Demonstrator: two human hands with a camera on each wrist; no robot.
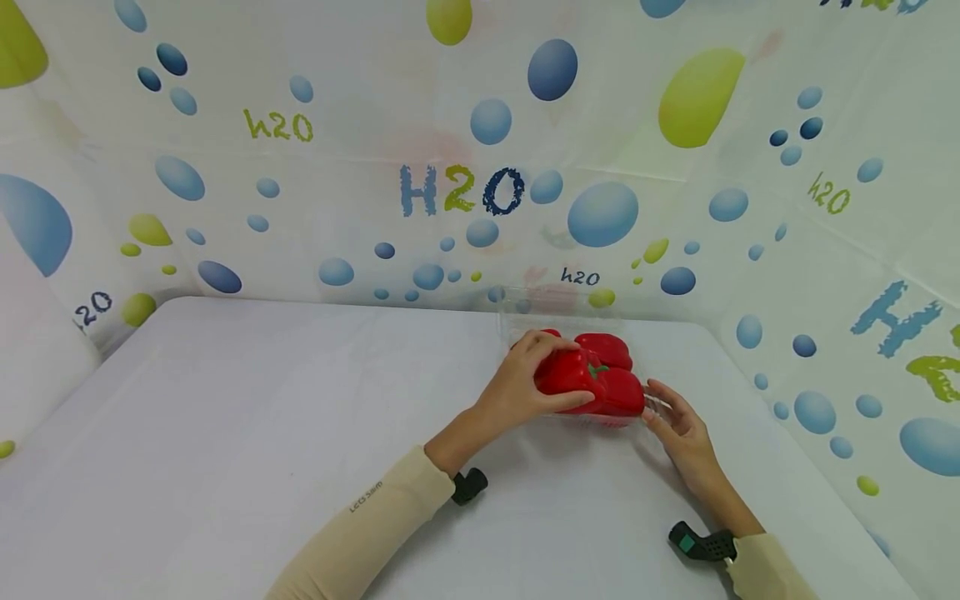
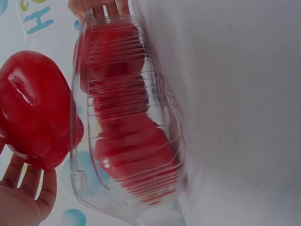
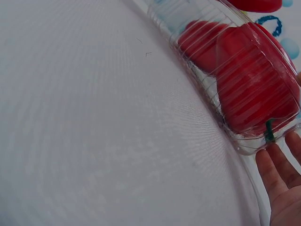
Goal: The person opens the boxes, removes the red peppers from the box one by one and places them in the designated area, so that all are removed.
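Observation:
In the head view, my left hand (image 1: 517,379) grips a glossy red bell pepper (image 1: 566,372), thumb on the near side and fingers over the far side. The pepper is above a clear plastic container (image 1: 517,321) with its lid raised at the back. More red peppers lie inside; one with a green stem (image 3: 269,129) shows through the ribbed wall. The left wrist view has the held pepper (image 2: 35,108) beside the container's rim, apart from the peppers within. My right hand (image 1: 686,437) holds the container's right end between thumb and fingers, fingertips (image 3: 265,157) at its lower corner.
A white cloth covers the table (image 1: 262,417). Behind it hangs a white curtain (image 1: 360,75) printed with blue and green drops and lettering. The container stands near the table's back edge. Dark straps with small devices (image 1: 701,543) sit at both wrists.

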